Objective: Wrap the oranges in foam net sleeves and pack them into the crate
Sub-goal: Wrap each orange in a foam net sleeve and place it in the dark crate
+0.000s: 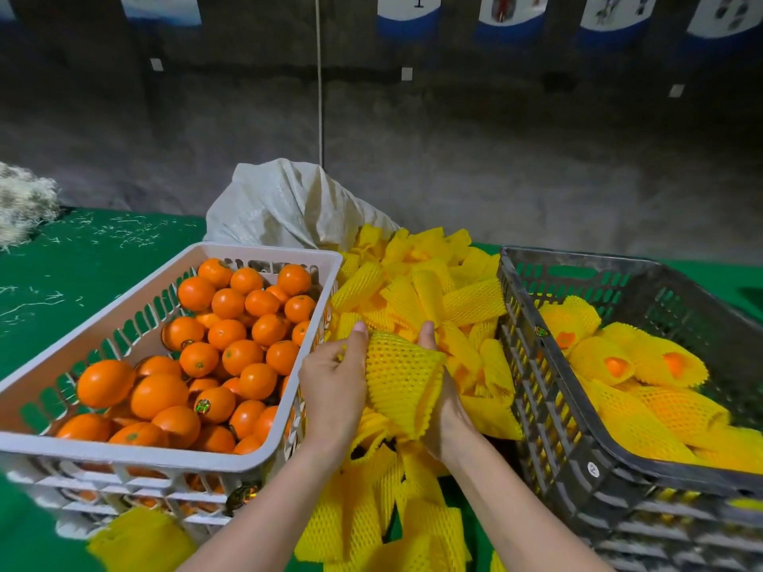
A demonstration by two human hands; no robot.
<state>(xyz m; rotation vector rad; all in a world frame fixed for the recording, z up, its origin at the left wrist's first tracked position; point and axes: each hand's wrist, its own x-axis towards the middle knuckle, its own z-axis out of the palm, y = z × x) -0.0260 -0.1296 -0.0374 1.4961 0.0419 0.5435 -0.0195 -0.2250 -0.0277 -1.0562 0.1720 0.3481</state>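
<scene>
Both hands hold one yellow foam net sleeve [402,379] above the sleeve pile. My left hand [332,379] grips its left edge with fingers curled, and my right hand [439,400] grips its right side from behind. The sleeve bulges round; whether an orange is inside it is hidden. Several bare oranges [225,334] fill the white crate [136,454] on the left. The dark grey crate [545,402] on the right holds several wrapped oranges [617,365], with orange skin showing at the sleeve ends.
A heap of loose yellow sleeves [425,295] lies between the crates and spills toward me. A white woven sack [289,204] stands behind it. The green table [82,249] carries pale shreds at the far left. A grey wall is behind.
</scene>
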